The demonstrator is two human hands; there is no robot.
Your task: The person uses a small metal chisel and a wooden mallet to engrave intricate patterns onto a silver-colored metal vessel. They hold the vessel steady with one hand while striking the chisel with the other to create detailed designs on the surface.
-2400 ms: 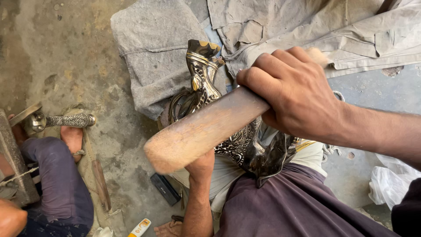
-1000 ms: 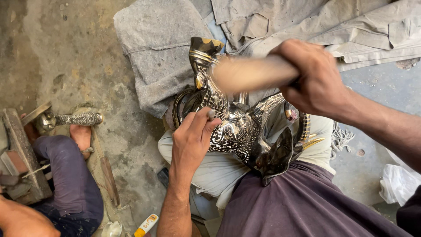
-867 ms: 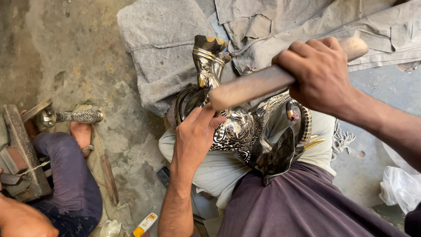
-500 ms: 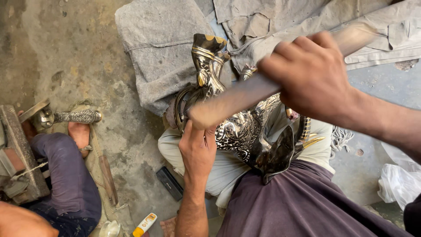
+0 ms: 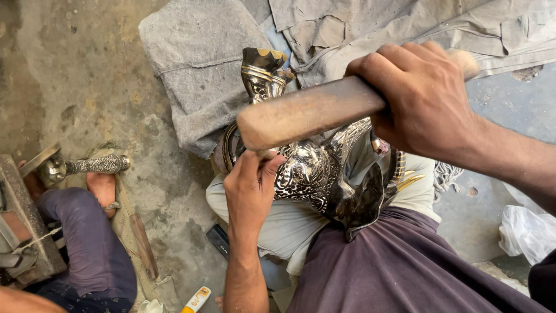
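Fingers of my right hand were curled fully shut around the far right end of a wooden mallet, knuckles up, with only a stub of the handle showing past my fist. Its long axis ran almost level across the scene, tilted slightly down to the left, and its blunt rounded end pointed left and a little toward me. That end hung just above the ornate metal pitcher, close to its neck; whether wood and metal were touching I could not tell.

The pitcher lay across my lap on the pale cloth over my thigh. Its long axis ran from near right to far left, the flared gold-trimmed mouth pointing away from me toward the grey cloths spread on the floor, its dark base nearest my body.

Fingers of my left hand were closed loosely against the left side of the pitcher's engraved belly, thumb and fingertips pressed on the metal just below the mallet's end, steadying it rather than wrapping round it.

Well apart at the left, another person's leg in dark trousers rested on the concrete floor, near a small engraved metal piece.
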